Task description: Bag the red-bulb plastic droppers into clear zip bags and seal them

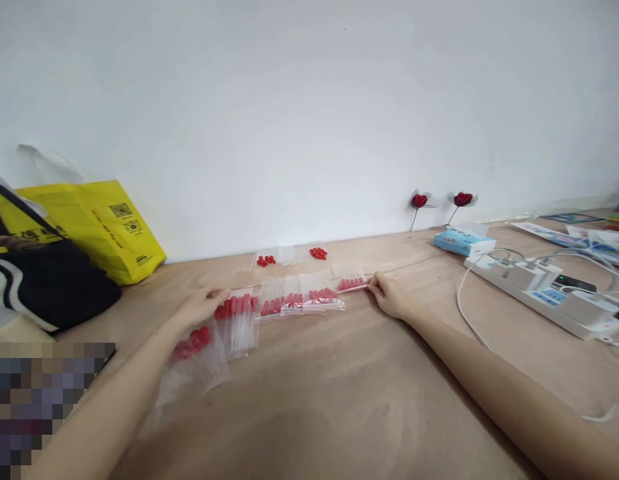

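Clear zip bags with small red pieces lie in an overlapping row across the middle of the table. My left hand (209, 303) is closed at the upper left edge of a zip bag (244, 333) with a line of red pieces near its top. My right hand (389, 297) pinches the right corner of another zip bag (352, 283) at the row's far end. Between them lie further bags (309, 300). A bag with a heap of red pieces (192, 343) is partly hidden by my left forearm. Farther back are two small clusters of red pieces (318, 253) on clear bags.
A yellow bag (134, 233) and a black bag (64, 287) stand at the left, near a pixelated dark-edged object (44, 407). Right of my hands are a blue tissue pack (459, 241) and a white power strip (529, 290) with cables. Two red roses (419, 200) lean by the wall.
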`<state>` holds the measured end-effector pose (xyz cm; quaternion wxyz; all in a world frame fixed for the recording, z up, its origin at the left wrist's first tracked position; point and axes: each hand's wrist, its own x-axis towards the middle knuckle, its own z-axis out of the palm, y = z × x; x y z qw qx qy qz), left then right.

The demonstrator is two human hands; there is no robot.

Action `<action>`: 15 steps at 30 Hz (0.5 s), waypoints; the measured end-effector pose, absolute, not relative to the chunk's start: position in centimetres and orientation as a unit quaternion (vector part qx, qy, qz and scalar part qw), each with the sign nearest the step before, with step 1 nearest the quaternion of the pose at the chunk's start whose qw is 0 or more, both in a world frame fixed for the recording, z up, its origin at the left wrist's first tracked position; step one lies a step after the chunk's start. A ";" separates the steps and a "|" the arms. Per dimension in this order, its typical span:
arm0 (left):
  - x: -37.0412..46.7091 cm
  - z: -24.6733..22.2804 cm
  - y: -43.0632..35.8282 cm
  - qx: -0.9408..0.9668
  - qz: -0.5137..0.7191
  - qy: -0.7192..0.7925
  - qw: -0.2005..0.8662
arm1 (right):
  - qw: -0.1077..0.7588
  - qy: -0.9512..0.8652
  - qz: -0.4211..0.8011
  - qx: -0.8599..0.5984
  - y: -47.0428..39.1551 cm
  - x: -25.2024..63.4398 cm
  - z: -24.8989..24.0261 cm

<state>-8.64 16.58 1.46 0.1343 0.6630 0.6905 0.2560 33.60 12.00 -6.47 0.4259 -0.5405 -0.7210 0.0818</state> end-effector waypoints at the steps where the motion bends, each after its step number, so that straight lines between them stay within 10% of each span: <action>1: -8.8 1.2 16.8 0.659 0.284 0.673 0.179 | 0.425 -0.725 0.082 -0.535 11.9 33.6 -6.6; 15: -6.5 3.7 14.2 0.666 0.441 0.545 0.256 | 0.407 -0.784 -0.023 -0.469 9.3 30.6 -4.5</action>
